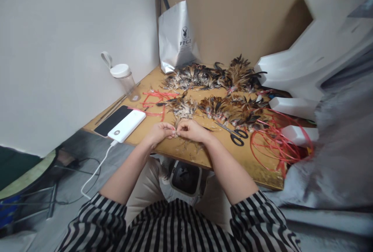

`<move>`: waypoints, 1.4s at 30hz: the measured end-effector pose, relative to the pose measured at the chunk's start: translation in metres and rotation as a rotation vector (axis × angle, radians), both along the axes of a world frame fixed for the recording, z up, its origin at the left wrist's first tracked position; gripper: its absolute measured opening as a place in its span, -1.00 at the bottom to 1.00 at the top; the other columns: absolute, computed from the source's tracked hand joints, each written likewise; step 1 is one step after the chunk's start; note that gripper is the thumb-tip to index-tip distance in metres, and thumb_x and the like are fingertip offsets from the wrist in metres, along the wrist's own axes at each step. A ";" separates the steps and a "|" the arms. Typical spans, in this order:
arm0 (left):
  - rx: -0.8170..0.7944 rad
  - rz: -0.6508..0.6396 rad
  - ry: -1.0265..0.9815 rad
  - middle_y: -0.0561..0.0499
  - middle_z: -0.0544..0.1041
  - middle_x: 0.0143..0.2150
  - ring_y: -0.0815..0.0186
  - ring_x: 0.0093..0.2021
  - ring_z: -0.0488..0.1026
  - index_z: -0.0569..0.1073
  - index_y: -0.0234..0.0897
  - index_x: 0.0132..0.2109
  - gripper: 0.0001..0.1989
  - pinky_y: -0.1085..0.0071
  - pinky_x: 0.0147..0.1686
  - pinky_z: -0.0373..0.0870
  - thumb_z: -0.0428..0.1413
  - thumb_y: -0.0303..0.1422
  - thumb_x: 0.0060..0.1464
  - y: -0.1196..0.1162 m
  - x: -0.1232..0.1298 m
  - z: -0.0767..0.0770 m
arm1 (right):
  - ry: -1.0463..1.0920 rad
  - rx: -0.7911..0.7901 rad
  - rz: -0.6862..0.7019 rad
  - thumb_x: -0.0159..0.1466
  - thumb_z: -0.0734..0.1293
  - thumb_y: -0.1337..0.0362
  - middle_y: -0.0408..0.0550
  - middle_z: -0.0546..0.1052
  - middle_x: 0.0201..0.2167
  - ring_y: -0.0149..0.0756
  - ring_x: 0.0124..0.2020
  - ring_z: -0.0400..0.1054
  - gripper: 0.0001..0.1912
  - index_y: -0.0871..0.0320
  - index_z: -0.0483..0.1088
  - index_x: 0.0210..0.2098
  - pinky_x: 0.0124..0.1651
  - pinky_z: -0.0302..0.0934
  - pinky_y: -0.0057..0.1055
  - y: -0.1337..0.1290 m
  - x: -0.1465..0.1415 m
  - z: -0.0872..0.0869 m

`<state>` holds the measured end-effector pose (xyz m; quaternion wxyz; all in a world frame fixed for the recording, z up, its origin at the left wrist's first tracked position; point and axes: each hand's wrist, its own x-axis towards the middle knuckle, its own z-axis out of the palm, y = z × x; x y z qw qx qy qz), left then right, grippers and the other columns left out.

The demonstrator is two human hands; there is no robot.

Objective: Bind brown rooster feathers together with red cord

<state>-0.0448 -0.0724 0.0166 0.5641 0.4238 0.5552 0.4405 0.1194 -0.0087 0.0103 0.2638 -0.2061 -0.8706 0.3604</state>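
My left hand (161,133) and my right hand (190,130) meet near the table's front edge, fingertips pinched together. Between them is a small feather bunch (176,122), mostly hidden by my fingers. Just beyond lies a pale-based clump of feathers (185,108). Brown and black feather bundles (230,108) lie in a row to its right, with another row of feathers (198,75) behind. Black-handled scissors (235,134) rest to the right of my right hand.
Loose red plastic strips (274,143) tangle at the right, beside white foam pieces (300,134). More red strips (157,97) lie at left. A white power bank (127,126) overlaps a dark phone (112,119). A lidded bottle (126,83) and silver bag (176,38) stand farther back. Below is a bin (186,178).
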 end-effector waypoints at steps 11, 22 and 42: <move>0.250 -0.026 0.219 0.04 0.47 -0.51 0.43 -0.51 0.37 0.40 -0.35 -0.45 -0.85 0.49 -0.44 0.31 0.19 -0.41 -0.26 -0.003 0.002 -0.015 | -0.065 -0.014 -0.126 0.09 0.24 0.38 -0.15 0.46 -0.47 -0.47 -0.47 0.24 -0.86 0.20 0.43 -0.38 -0.38 0.05 -0.55 -0.002 -0.005 -0.006; 0.677 0.049 0.732 0.02 0.49 -0.33 0.40 -0.33 0.44 0.38 -0.24 -0.17 -0.77 0.47 -0.32 0.37 0.01 -0.50 -0.03 -0.004 0.003 -0.033 | -0.190 0.079 -0.200 0.12 0.23 0.33 -0.15 0.48 -0.52 -0.47 -0.49 0.23 -0.83 0.18 0.48 -0.43 -0.40 0.00 -0.54 -0.002 -0.010 -0.010; 0.787 -0.015 0.869 0.01 0.44 -0.31 0.37 -0.28 0.40 0.35 -0.24 -0.15 -0.77 0.43 -0.26 0.33 0.00 -0.51 0.00 -0.002 -0.003 -0.032 | -0.135 -0.064 -0.151 0.10 0.28 0.28 -0.17 0.51 -0.48 -0.46 -0.45 0.30 -0.83 0.17 0.50 -0.40 -0.37 0.06 -0.56 0.009 -0.010 -0.023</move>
